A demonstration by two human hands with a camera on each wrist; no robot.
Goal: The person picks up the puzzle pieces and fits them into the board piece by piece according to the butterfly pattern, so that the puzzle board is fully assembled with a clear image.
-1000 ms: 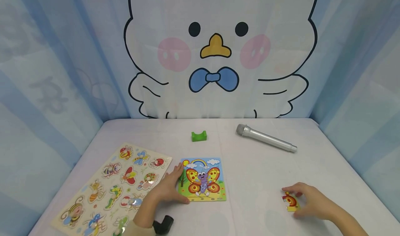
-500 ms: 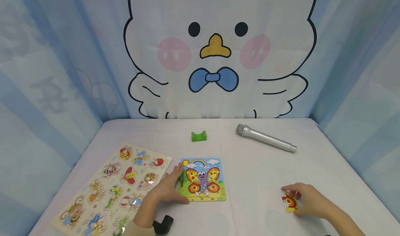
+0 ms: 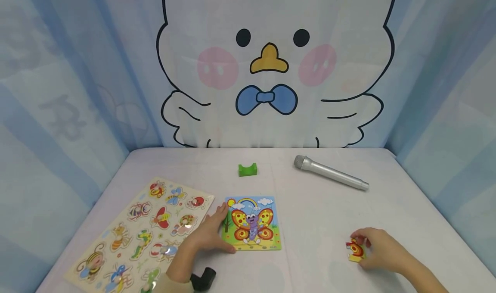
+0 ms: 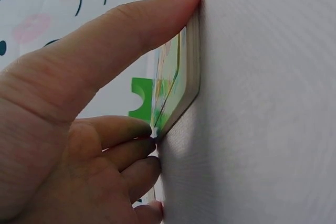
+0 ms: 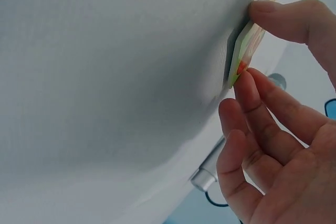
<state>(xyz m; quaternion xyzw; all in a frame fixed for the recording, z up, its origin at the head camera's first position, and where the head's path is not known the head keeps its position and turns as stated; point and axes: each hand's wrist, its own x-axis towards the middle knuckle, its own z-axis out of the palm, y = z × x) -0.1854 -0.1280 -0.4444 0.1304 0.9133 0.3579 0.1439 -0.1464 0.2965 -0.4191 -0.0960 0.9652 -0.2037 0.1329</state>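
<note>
A square butterfly jigsaw puzzle [image 3: 252, 224] lies flat near the table's middle. My left hand [image 3: 209, 235] rests at its left side: the thumb touches the near left edge and the fingertips meet the left side. In the left wrist view the fingers [image 4: 126, 150] look fairly straight. Off to the right, my right hand [image 3: 381, 250] pinches a small puzzle piece [image 3: 355, 250] with a red and orange swirl between thumb and fingertips. The right wrist view shows this piece [image 5: 252, 40] tilted over the white cloth, with its shadow beside it.
Left of the puzzle lies a large board with insect pictures [image 3: 129, 237], partly behind the left forearm. A black object [image 3: 203, 280] sits by the left wrist. Farther back are a green notched block [image 3: 247, 170] and a silver microphone [image 3: 333, 173]. Printed curtains [image 3: 445, 112] enclose the table.
My right hand has shifted slightly left with the puzzle piece. The left hand stays at the puzzle's edge. The head view has moved a little.
</note>
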